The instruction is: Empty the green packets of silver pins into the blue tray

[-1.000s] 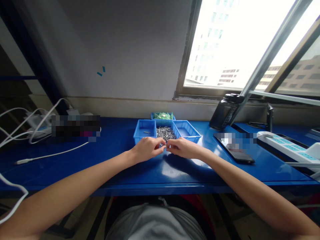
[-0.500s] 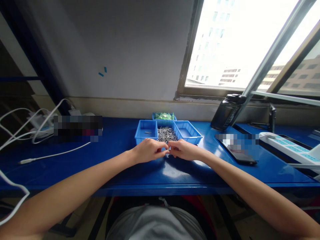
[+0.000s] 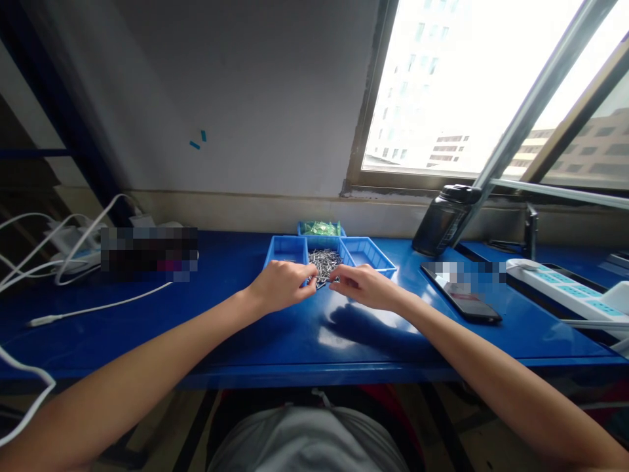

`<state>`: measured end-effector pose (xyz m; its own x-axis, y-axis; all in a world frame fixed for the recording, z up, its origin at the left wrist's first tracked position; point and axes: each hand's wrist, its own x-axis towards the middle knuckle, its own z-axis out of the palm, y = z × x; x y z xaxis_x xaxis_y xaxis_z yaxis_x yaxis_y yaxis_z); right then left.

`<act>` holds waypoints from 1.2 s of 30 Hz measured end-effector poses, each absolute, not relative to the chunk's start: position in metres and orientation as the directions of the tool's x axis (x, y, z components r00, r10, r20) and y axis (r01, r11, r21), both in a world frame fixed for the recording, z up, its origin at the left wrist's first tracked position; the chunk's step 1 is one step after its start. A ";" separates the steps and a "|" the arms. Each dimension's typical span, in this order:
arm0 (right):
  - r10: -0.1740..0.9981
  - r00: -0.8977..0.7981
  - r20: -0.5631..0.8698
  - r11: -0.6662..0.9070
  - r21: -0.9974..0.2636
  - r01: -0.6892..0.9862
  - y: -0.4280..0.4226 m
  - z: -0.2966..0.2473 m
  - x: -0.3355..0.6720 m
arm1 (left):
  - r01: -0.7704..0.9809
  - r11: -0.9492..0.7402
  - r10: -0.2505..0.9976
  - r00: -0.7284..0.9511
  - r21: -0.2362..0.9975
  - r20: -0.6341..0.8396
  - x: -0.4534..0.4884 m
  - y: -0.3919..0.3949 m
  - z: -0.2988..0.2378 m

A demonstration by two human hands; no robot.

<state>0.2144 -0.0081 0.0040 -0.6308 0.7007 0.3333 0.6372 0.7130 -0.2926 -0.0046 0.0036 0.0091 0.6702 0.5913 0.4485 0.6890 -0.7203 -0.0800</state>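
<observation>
My left hand and my right hand hover at the near edge of a pile of small metal pins lying between two blue trays. Both hands have fingers curled into a pinch, with the fingertips close to each other over the pins. What they pinch is too small to make out. The left blue tray sits just behind my left hand. The right blue tray is behind my right hand. A third tray with green parts stands at the back.
A blue bench runs under a window. White cables lie at the left. A dark bottle, a phone and a white power strip are at the right.
Both hands have lifted slightly and moved away from me toward the pile of pins; the fingertips have drawn a little apart.
</observation>
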 end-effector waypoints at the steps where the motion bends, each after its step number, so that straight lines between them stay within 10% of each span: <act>1: 0.714 -0.628 0.311 0.700 -0.281 0.656 -0.008 0.003 0.215 | 0.728 -0.679 0.620 0.637 -0.095 0.458 -0.006 0.005 0.011; 11: 0.772 -0.625 0.117 0.635 -0.098 0.766 -0.003 -0.012 0.219 | 0.911 -0.355 0.807 0.412 -0.209 0.423 -0.018 0.017 0.021; 22: 0.789 -0.605 0.107 0.614 -0.094 0.783 -0.003 -0.012 0.212 | 0.572 -0.794 0.486 0.802 -0.208 0.348 0.000 -0.002 0.000; 36: 0.713 -0.691 0.123 0.701 -0.083 0.709 -0.007 -0.009 0.212 | 0.588 -0.808 0.562 0.787 -0.033 0.253 0.005 0.000 -0.012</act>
